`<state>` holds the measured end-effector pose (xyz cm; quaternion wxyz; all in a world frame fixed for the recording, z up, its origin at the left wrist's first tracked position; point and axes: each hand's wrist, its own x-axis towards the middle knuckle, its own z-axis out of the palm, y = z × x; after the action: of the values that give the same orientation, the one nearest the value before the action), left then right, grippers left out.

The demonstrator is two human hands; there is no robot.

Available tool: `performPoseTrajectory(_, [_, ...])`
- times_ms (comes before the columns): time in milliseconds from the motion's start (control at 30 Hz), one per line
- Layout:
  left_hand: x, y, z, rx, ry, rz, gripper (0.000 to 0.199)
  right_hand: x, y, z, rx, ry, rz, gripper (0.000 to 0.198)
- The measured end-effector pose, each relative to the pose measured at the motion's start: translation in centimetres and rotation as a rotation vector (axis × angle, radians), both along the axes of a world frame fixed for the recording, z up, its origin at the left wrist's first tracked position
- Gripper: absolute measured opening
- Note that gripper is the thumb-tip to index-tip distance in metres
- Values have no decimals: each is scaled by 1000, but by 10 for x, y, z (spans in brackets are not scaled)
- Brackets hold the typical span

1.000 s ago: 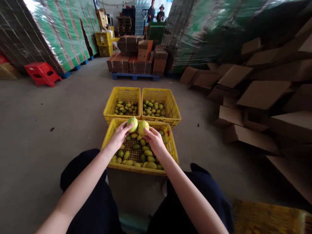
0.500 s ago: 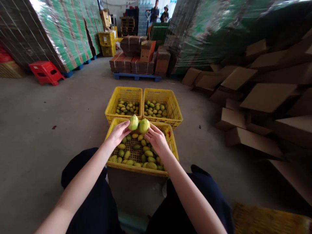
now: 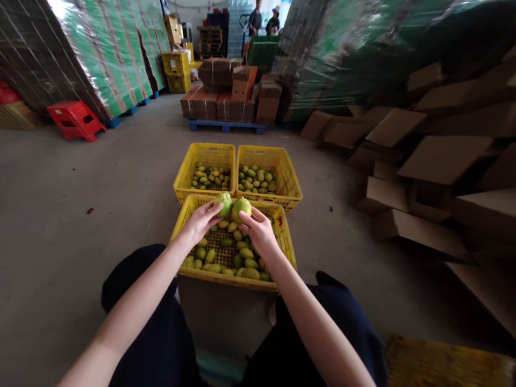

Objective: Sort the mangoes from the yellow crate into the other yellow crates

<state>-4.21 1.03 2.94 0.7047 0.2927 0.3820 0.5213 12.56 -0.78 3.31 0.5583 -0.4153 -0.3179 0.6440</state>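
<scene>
My left hand [image 3: 202, 219] grips a green lemon [image 3: 223, 204] between thumb and fingers. In my right hand [image 3: 258, 228] is a second, yellow-green lemon [image 3: 241, 208], with the thumb across its near side. The two lemons are held side by side, close together, above the far part of the near yellow crate [image 3: 229, 279]. Green and yellow lemons [image 3: 246, 253] lie loosely over that crate's slotted floor, partly hidden by my hands and forearms.
Two more yellow crates, a left one [image 3: 182, 174] and a right one [image 3: 291, 174], hold lemons just beyond. Cardboard boxes [image 3: 443, 166] are heaped at right. A red stool [image 3: 76, 119] stands at left. Bundled cardboard rests on a blue pallet [image 3: 226, 127]; two people are far back.
Both lemons have turned in my fingers and shifted slightly right and down. My right thumb now lies over the front of its lemon. The crates have stayed put.
</scene>
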Motion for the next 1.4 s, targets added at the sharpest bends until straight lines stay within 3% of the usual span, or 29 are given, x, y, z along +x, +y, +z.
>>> performPoseTrajectory(267, [-3,-1,1,3,84,-18,20,9,3,2,5,-57,-93,33])
performPoseTrajectory(500, [-1,-1,7,-33,-67,38,12,16,7,8,9,16,-21,33])
performPoseTrajectory(867, [0,0,0,-95,26,159,12,15,8,5,4,53,65,33])
performPoseTrajectory(1167, [4,-6,7,13,151,-31,22,7,-1,12,38,-36,130,24])
performPoseTrajectory(1300, [6,-7,11,-63,69,-21,20,7,-1,13,1,21,125,26])
performPoseTrajectory(1400, [10,-9,13,-157,0,-27,32,4,0,10,-50,63,219,24])
